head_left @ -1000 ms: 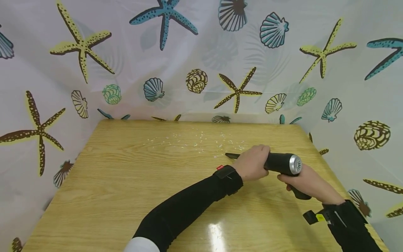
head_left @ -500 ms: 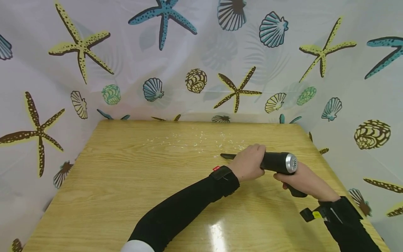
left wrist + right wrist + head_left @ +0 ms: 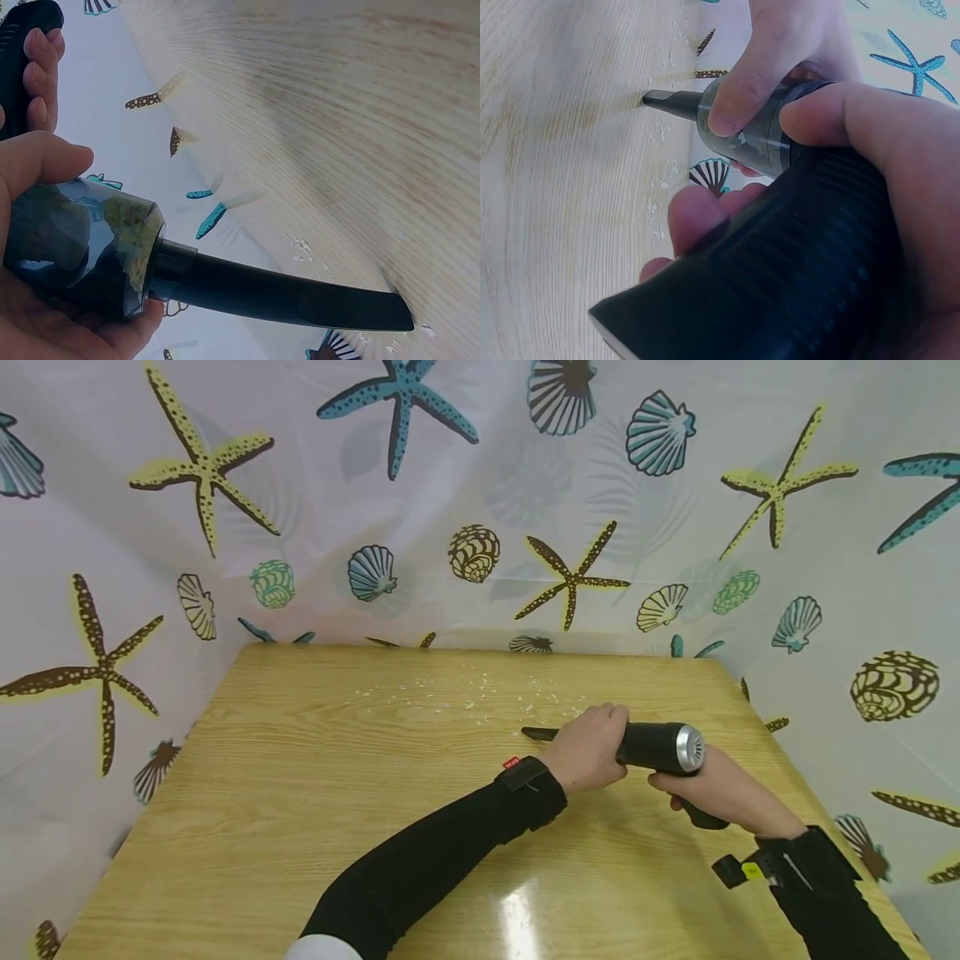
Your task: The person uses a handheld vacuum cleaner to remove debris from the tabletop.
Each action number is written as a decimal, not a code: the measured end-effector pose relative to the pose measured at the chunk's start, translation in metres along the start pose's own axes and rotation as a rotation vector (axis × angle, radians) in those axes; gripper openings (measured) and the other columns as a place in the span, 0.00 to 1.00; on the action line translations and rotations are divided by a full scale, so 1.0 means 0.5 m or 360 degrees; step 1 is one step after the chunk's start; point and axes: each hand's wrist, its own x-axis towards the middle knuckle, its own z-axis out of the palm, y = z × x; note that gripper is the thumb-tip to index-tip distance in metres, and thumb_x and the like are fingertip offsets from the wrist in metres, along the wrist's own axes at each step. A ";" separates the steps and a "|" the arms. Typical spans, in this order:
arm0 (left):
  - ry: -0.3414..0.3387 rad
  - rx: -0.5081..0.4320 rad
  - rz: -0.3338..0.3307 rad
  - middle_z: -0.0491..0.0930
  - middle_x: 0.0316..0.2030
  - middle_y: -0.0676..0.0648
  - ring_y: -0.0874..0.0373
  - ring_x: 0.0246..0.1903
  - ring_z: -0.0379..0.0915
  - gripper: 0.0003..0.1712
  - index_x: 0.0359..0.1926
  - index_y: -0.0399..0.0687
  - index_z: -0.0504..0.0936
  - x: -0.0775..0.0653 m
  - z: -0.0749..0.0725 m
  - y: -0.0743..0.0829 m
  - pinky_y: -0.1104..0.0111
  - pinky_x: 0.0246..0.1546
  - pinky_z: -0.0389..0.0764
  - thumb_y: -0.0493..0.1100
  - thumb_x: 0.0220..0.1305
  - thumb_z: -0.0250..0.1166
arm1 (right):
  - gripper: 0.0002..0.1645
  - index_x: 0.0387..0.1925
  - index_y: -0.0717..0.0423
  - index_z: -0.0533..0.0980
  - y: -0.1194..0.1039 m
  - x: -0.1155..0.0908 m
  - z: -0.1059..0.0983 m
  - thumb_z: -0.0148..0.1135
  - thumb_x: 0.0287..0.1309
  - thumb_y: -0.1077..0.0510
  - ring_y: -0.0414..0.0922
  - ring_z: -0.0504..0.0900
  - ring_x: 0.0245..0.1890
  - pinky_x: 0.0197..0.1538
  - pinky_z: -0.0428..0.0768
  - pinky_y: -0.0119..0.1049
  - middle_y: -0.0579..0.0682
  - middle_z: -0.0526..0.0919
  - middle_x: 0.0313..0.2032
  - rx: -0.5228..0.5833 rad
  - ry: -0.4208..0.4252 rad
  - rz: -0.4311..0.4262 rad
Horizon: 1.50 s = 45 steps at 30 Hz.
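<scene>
A black handheld vacuum cleaner (image 3: 649,744) with a silver rear cap lies across both hands over the right part of the table. My left hand (image 3: 588,750) grips its front, thumb and fingers round the clear dust cup (image 3: 71,229), inside which crumpled bits show. My right hand (image 3: 723,787) holds the handle (image 3: 772,262), fingers wrapped about it. From the cup a flat, narrow nozzle (image 3: 292,294) points left, its tip right at the tabletop. Small white scraps (image 3: 468,704) are scattered beyond the tip, with one piece close beside it in the left wrist view.
The wood-grain table (image 3: 247,793) carries the scraps across its far middle. A white curtain (image 3: 420,510) printed with starfish and shells stands along the back and both sides. Black straps with small devices (image 3: 738,871) sit on the wrists.
Both hands have shifted the vacuum cleaner a little to the left, nozzle tip along with it. The grip of each hand stays the same. The head view has swung slightly.
</scene>
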 end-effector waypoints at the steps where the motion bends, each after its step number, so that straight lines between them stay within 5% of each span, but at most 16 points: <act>1: 0.0002 0.0000 -0.0003 0.72 0.41 0.51 0.63 0.38 0.67 0.27 0.47 0.47 0.69 -0.001 0.000 0.000 0.70 0.38 0.77 0.48 0.50 0.70 | 0.36 0.61 0.65 0.63 0.001 0.001 0.000 0.65 0.57 0.51 0.50 0.78 0.22 0.29 0.76 0.44 0.57 0.78 0.23 0.0003 -0.0004 -0.0005; 15: 0.0005 -0.0001 -0.0025 0.72 0.41 0.51 0.63 0.38 0.67 0.26 0.47 0.47 0.69 -0.001 0.006 0.003 0.71 0.38 0.77 0.48 0.50 0.70 | 0.37 0.62 0.65 0.62 0.003 -0.004 0.006 0.65 0.58 0.53 0.55 0.78 0.22 0.29 0.76 0.45 0.58 0.78 0.22 0.0025 0.0005 -0.0035; 45: 0.0019 -0.0097 0.0098 0.71 0.41 0.53 0.64 0.38 0.66 0.25 0.46 0.49 0.69 0.021 0.011 0.005 0.71 0.39 0.75 0.46 0.50 0.71 | 0.38 0.62 0.67 0.64 0.001 -0.019 0.000 0.64 0.58 0.49 0.47 0.77 0.21 0.29 0.75 0.43 0.55 0.79 0.21 -0.0136 0.0104 0.0045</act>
